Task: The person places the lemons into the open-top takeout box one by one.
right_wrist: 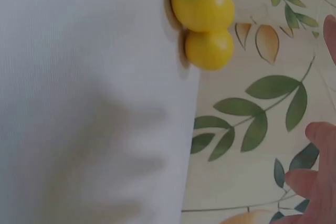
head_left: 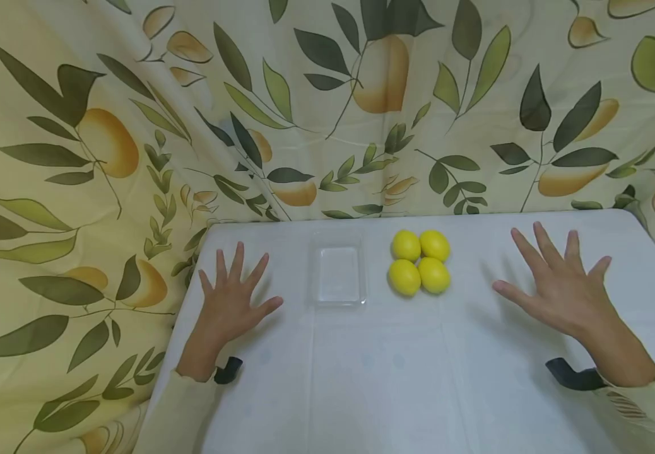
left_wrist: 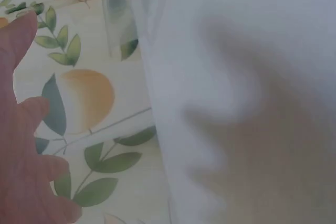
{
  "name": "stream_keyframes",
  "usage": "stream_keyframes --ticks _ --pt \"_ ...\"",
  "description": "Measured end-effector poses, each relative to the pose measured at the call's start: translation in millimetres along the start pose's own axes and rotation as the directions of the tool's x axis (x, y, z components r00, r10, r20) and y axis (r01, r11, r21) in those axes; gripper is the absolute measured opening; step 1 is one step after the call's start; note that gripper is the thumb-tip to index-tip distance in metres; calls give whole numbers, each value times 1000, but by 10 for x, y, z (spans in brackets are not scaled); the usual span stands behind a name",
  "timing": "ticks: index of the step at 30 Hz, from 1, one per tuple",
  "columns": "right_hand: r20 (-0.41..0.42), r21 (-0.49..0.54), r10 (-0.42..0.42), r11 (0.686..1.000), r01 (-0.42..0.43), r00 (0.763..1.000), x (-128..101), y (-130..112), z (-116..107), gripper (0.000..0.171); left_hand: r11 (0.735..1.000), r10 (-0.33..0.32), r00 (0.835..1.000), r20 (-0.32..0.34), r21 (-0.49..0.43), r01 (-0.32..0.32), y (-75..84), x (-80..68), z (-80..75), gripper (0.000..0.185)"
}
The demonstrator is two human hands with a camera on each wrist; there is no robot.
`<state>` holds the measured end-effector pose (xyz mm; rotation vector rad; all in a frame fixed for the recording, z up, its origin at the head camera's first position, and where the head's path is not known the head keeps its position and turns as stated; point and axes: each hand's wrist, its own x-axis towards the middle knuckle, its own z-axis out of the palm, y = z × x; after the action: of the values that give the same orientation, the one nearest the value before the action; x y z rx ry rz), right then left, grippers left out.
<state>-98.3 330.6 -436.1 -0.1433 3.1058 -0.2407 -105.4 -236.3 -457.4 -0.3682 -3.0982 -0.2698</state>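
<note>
My left hand (head_left: 230,309) hovers over the left side of the table, fingers spread and holding nothing. To its right lies a clear plastic tray (head_left: 316,277), rectangular and shallow. Several yellow lemons (head_left: 405,277) sit bunched in two rows just right of the tray. Farther right my right hand (head_left: 568,290) is held above the table with its fingers splayed, nothing in it. In the right wrist view a lemon (right_wrist: 202,1) shows a green tip, and part of the right hand (right_wrist: 320,182) appears at the edge. The left wrist view catches the left hand (left_wrist: 26,145) and its shadow.
A white cloth covers the table (head_left: 378,378), with its back edge against a hanging curtain (head_left: 327,145) printed with leaves and orange fruit. The same patterned fabric hangs along the left side. Black straps (head_left: 574,375) circle both wrists.
</note>
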Motion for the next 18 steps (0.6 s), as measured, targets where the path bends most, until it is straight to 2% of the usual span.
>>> stream_keyframes --ticks 7,11,14,18 --pt "30 47 -29 999 27 999 44 -145 66 105 996 6 1000 -7 -88 -7 78 23 82 83" --pt "19 65 -46 997 45 999 73 -250 105 103 992 9 1000 -7 -129 -10 172 54 125 78" --pt "-6 69 -58 996 58 998 90 -322 148 100 984 23 999 -46 -173 -31 254 87 150 73" --pt "-34 95 -62 993 65 997 94 -400 216 94 967 45 990 -130 -243 -76 349 149 177 63"
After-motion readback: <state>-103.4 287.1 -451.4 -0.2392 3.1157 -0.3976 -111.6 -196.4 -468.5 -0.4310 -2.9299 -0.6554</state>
